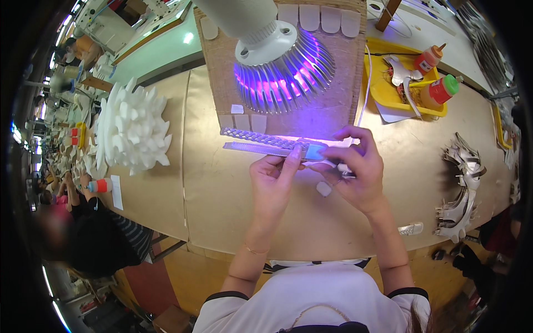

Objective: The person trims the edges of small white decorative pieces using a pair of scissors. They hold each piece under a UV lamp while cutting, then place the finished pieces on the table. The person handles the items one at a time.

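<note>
We see left hand [273, 178] and right hand [355, 166] both pinching a long thin silvery-grey strip [261, 149] over the tan tabletop [222, 200], beneath a violet-lit finned lamp [283, 69]. Strip looks light, floppy; best pinched by its edges.

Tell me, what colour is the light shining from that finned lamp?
Purple-violet, glowing through the lamp fins; head view.

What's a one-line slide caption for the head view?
Both hands, left hand and right hand, hold a small pale piece under a violet lamp at a tan worktable.
</note>
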Tool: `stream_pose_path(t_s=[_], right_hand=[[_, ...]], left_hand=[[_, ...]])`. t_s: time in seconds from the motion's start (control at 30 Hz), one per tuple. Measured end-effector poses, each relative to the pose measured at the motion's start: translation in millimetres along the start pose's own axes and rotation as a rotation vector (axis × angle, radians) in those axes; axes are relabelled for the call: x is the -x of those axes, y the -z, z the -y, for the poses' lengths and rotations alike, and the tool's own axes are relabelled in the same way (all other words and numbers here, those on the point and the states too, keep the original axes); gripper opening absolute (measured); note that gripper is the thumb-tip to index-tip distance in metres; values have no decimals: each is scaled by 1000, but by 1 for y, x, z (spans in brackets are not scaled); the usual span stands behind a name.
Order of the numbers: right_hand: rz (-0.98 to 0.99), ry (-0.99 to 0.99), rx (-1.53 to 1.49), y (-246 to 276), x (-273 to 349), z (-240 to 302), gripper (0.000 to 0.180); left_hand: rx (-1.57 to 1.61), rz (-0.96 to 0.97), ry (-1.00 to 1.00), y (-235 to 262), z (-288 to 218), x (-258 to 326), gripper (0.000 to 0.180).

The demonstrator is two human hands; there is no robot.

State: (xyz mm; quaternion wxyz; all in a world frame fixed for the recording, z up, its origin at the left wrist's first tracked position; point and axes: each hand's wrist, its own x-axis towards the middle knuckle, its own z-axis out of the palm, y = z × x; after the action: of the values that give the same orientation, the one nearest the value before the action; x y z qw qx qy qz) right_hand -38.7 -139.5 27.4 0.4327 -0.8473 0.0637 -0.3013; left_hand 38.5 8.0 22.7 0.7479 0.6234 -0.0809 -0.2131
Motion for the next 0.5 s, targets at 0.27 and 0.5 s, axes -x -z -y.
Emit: stream_pose_path(t_s=[0.27,0.5], right_hand=[[-9,209,186,-11,-4,-3,45],[6,-156,-299,-15,-2,-4,22]], left_hand=[[67,10,-21,-6,-8,3,18],[-6,-3,-67,-8,-3,4,17]])
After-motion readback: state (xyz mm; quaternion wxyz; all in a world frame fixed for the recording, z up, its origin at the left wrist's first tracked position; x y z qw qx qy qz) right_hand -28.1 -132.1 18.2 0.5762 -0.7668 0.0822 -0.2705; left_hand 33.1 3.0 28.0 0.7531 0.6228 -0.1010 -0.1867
